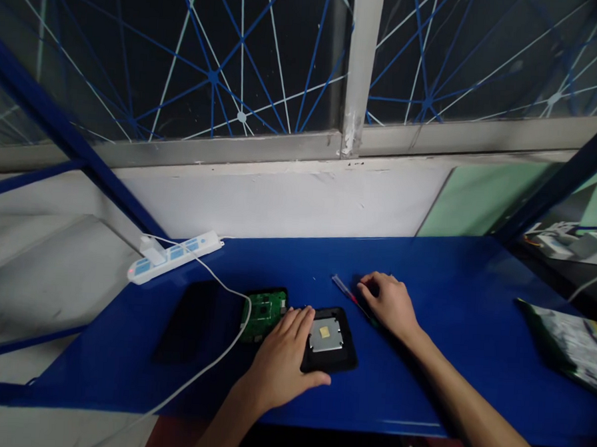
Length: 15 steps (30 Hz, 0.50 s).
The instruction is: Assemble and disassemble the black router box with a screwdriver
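My left hand (286, 359) lies flat with its thumb spread. Its fingers rest on the left edge of a black plastic cover (349, 353), which has a silver metal plate (326, 336) with a small pale square pad in its middle. Left of that hand sits a green circuit board (262, 310) in a black casing. My right hand (389, 305) rests on the table with fingers curled in; anything between the fingertips is hidden. Beside and partly under it lies a thin screwdriver (344, 287) with a clear and red handle.
On the blue table (296, 260) a white power strip (177, 256) stands at the back left. A white cable (198, 372) runs over the board's casing towards the front. A dark flat panel (186, 321) lies at left, a shiny packet (572, 341) at right.
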Available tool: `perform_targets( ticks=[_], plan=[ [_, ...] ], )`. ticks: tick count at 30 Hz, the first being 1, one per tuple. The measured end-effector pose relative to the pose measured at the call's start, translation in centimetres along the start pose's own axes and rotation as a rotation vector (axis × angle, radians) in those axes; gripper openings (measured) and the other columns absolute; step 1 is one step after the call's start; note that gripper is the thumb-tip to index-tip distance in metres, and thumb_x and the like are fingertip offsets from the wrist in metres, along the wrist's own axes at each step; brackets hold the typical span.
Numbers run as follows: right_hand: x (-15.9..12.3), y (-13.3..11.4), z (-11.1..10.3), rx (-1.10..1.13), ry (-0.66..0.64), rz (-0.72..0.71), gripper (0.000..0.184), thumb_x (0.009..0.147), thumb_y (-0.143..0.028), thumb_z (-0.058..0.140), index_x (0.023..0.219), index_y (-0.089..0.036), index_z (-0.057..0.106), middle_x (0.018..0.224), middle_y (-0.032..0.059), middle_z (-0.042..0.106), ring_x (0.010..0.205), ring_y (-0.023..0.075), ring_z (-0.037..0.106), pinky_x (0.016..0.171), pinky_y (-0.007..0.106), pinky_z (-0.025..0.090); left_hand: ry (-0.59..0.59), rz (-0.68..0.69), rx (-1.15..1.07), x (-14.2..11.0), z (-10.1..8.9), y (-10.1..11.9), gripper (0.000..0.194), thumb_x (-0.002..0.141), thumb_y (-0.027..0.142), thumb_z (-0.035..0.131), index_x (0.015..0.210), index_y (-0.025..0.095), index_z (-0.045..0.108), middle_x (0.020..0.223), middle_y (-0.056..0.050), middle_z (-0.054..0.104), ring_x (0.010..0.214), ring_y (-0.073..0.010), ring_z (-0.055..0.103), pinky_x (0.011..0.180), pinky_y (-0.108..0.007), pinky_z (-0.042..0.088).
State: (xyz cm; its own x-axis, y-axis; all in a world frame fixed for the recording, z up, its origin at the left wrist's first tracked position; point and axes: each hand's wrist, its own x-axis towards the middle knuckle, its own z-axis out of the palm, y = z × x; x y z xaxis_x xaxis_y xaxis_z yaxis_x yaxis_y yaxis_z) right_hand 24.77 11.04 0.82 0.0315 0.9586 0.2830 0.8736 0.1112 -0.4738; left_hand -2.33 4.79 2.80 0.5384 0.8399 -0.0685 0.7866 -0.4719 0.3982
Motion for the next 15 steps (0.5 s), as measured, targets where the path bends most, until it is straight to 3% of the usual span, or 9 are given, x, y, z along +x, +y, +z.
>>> perform_targets(
  ticks=[4, 9, 15],
  plan=[
    [0.2, -0.3, -0.1, -0.009, -0.063, -0.111, 0.023, 0.096, -0.038, 0.052, 0.101, -0.022, 0.067, 0.098, 0.0069, 0.074, 0.094, 0.0269, 0.066, 0.089, 0.043, 0.046, -0.006, 0.009, -0.002, 0.6, -0.3, -0.6, 0.108, 0.074, 0.063, 0.078, 0.157, 0.019, 0.026, 0.162, -0.016, 0.03, 0.15, -0.0406, 0.024, 0.12, -0.057, 0.026],
    [0.8, -1.7, -0.4, 0.019, -0.249, -0.25, 0.023, 0.098, -0.036, 0.053, 0.111, -0.022, 0.064, 0.108, 0.0074, 0.072, 0.102, 0.0248, 0.065, 0.091, 0.038, 0.047, -0.023, 0.001, 0.013, 2.4, -1.0, -1.1, 0.103, 0.079, 0.06, 0.074, 0.156, 0.013, 0.026, 0.162, -0.019, 0.028, 0.15, -0.0402, 0.021, 0.121, -0.056, 0.024],
    [2.6, -2.8, 0.4, -0.041, -0.272, -0.178, 0.021, 0.092, -0.018, 0.055, 0.11, -0.02, 0.064, 0.105, 0.0106, 0.07, 0.089, 0.0238, 0.07, 0.077, 0.032, 0.049, 0.006, 0.07, -0.002, 5.0, -1.7, -1.9, 0.099, 0.079, 0.058, 0.074, 0.155, 0.015, 0.027, 0.16, -0.021, 0.031, 0.149, -0.0371, 0.027, 0.122, -0.055, 0.022]
  ],
)
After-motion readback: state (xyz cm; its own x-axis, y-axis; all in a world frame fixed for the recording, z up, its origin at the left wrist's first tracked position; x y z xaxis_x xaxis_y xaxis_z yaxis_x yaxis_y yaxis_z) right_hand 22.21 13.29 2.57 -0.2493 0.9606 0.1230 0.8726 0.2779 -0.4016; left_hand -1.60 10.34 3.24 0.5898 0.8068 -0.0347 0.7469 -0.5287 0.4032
